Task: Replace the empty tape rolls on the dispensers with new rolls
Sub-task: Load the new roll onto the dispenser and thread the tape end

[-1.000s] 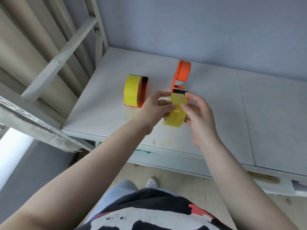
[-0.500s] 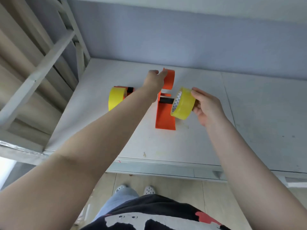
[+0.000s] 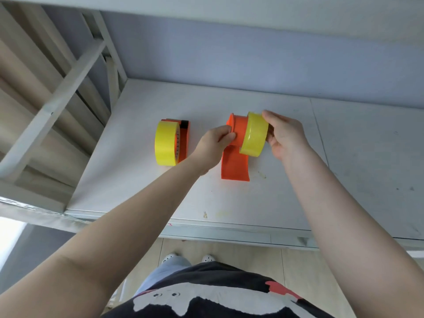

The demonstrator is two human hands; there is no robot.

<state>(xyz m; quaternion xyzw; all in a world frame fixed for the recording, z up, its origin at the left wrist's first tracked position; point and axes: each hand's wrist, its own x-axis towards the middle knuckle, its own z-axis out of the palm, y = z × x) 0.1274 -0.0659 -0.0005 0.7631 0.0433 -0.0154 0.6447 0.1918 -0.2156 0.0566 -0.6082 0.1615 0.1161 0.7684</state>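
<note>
Sliding on: right hand (image 3: 283, 135) pinches the new yellow roll (image 3: 254, 135), partly over the orange hub (image 3: 240, 132).
Left hand (image 3: 214, 144): fingers pressed on the orange dispenser (image 3: 234, 157) — steadying it on the white desk (image 3: 275, 191).
Other dispenser (image 3: 182, 140): already loaded, well left.
Risk: roll going on skewed could jam — or tip the dispenser.
</note>
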